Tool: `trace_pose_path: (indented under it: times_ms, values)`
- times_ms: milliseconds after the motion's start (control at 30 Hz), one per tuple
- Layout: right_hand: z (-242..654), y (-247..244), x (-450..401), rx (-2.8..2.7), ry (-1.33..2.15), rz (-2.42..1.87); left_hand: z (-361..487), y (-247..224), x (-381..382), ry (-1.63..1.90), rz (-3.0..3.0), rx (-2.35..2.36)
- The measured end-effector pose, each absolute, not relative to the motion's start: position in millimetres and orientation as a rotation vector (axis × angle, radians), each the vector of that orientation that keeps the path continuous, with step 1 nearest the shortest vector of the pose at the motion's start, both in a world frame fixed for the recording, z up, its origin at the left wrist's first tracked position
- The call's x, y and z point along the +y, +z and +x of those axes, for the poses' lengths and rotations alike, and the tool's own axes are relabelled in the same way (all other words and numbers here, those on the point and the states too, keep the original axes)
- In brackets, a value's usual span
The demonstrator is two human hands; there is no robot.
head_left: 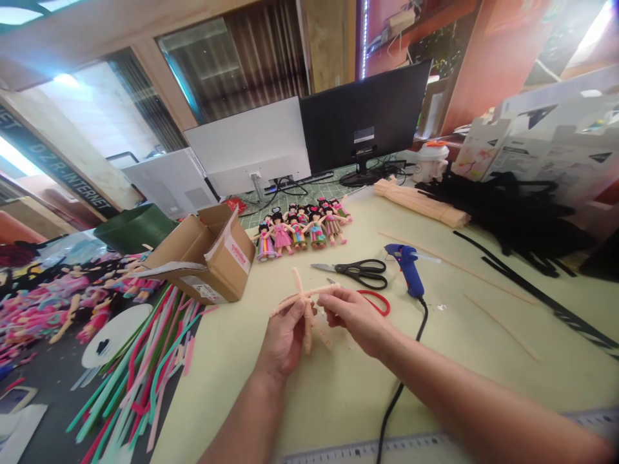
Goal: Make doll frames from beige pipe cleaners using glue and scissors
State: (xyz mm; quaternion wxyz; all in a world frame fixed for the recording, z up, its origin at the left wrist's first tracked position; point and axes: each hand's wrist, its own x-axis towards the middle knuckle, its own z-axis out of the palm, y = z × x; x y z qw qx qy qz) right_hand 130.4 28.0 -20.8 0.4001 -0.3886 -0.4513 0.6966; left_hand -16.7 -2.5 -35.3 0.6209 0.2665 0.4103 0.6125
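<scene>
Between my hands is a doll figure of beige pipe cleaners [309, 316], with a stem at the top, two arms spread sideways and two legs hanging down. My left hand [283, 341] is closed on its middle, thumb in front. At the figure's right arm, my right hand [351, 316] pinches the beige strand with thumb and fingers. Just beyond the hands lie black-handled scissors [362, 270] and a red-handled tool [380, 301], partly hidden by my right hand. A blue glue gun [409, 270] rests to the right, its black cord running toward me.
Several finished dolls [300, 229] stand behind, beside an open cardboard box [207, 258]. Coloured pipe cleaners [145, 361] pile up at left. Beige bundles [420, 203] and black pipe cleaners [517, 219] lie at right. Monitors [362, 122] line the back; a ruler [401, 444] lies in front.
</scene>
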Motion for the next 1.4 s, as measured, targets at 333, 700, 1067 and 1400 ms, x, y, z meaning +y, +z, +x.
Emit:
trace_pose_path:
  times_ms: [333,700,1067,1400]
  values:
    - [206,36,20,-2.012,1.461,-1.136,-30,-22,-2,1.394,0.378,0.846]
    - [283,-29,88,-1.558,0.676,-1.820,-29,-17,-10,1.344,0.444,0.687]
    - [231,9,71,-1.461,1.206,-1.329,-40,-13,-4,1.417,0.319,0.596]
    - [183,8,14,-1.550,1.536,-1.283,-38,-18,-3,1.400,0.360,0.638]
